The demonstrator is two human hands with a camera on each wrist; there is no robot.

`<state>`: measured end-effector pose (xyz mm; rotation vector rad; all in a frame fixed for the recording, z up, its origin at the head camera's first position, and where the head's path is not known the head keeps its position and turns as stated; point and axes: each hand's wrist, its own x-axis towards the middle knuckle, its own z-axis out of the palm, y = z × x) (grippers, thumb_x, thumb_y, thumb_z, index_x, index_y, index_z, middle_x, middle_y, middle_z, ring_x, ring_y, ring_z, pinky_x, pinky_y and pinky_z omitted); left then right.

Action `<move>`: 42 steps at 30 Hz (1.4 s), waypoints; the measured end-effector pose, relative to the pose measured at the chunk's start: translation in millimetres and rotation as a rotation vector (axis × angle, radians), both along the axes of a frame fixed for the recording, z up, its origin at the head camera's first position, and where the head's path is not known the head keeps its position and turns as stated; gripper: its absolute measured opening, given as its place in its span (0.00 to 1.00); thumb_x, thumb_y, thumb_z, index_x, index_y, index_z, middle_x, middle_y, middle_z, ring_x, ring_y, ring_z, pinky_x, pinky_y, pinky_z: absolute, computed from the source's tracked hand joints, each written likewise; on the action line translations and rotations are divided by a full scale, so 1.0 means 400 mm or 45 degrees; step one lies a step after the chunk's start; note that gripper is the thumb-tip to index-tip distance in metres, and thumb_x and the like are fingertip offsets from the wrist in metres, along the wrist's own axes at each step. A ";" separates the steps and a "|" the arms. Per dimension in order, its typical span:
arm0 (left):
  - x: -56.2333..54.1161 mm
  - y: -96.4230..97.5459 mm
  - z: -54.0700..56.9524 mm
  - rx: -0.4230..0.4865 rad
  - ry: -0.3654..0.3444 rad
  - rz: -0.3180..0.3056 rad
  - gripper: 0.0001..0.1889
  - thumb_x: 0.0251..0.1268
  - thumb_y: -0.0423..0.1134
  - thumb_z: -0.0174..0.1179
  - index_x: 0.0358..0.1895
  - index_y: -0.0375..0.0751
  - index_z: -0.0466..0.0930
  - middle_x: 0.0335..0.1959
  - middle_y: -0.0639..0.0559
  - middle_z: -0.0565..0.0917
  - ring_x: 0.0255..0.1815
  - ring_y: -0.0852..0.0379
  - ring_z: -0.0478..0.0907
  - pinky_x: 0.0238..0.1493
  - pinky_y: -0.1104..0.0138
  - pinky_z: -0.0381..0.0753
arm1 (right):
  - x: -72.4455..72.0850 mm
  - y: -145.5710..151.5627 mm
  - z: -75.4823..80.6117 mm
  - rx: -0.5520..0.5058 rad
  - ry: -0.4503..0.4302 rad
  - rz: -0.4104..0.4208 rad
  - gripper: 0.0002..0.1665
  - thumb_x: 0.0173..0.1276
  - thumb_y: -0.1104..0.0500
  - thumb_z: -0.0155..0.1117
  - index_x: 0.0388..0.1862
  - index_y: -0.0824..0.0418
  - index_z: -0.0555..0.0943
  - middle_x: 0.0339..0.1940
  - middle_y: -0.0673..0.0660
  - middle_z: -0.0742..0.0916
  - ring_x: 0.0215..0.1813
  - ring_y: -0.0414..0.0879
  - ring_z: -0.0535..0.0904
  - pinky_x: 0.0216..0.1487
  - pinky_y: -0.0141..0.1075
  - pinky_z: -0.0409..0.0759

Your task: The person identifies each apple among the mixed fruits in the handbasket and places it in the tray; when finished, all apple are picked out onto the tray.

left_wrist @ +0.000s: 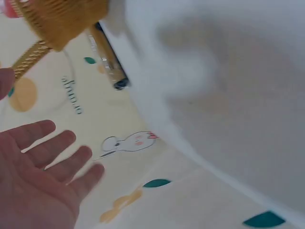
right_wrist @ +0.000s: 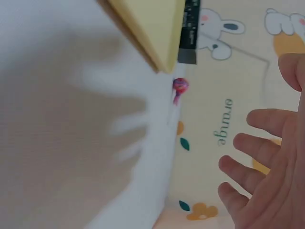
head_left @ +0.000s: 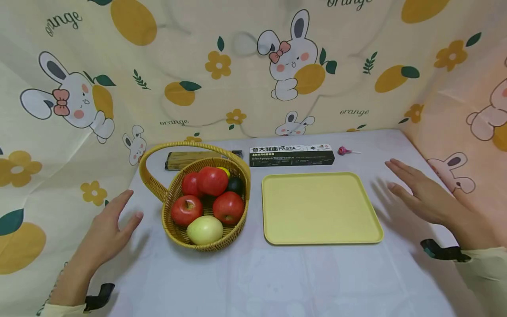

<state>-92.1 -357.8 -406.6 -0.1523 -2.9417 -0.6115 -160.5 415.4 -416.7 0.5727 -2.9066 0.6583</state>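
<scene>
- Basket (head_left: 236, 232), woven and tan, stands upright on the worktop (head_left: 277, 281), left of centre, with its tall handle (head_left: 180, 144) arching over the back and left side.
- Inside it lie four red apples (head_left: 187, 210): one at the front left, one at the front right and two together towards the back.
- A pale green fruit (head_left: 204, 230) sits at the basket's front; a dark green fruit (head_left: 235, 185) and a partly hidden yellow fruit (head_left: 225, 171) are at the back right.
- Left hand (head_left: 104, 235) is held to the left of the basket, apart from it, holding nothing; the left wrist view shows its fingers spread.
- Tray (head_left: 321, 207), flat, yellow and round-cornered, lies to the right of the basket, a narrow gap between them.
- Right hand (head_left: 425, 198) is to the right of the tray, not touching it, likewise holding nothing, fingers extended and parted in the right wrist view.
- Behind the tray lies a black and white box (head_left: 292, 155) printed "PASTA", lengthwise across the worktop.
- A lollipop (head_left: 343, 150) with a red-pink wrapper lies just right of the box, its stick pointing right.
- Behind the basket, partly covered by it, lies a long yellowish packet (head_left: 186, 159).
- A cloth (head_left: 237, 88) with rabbits, oranges and flowers hangs behind the worktop.
</scene>
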 end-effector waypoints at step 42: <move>-0.190 0.321 0.165 0.337 -0.441 -0.184 0.37 0.80 0.58 0.64 0.83 0.43 0.70 0.77 0.37 0.79 0.75 0.32 0.78 0.73 0.35 0.78 | -0.092 -0.082 -0.073 -0.052 -0.527 -0.169 0.45 0.86 0.36 0.56 0.89 0.60 0.62 0.86 0.74 0.67 0.83 0.80 0.60 0.74 0.81 0.64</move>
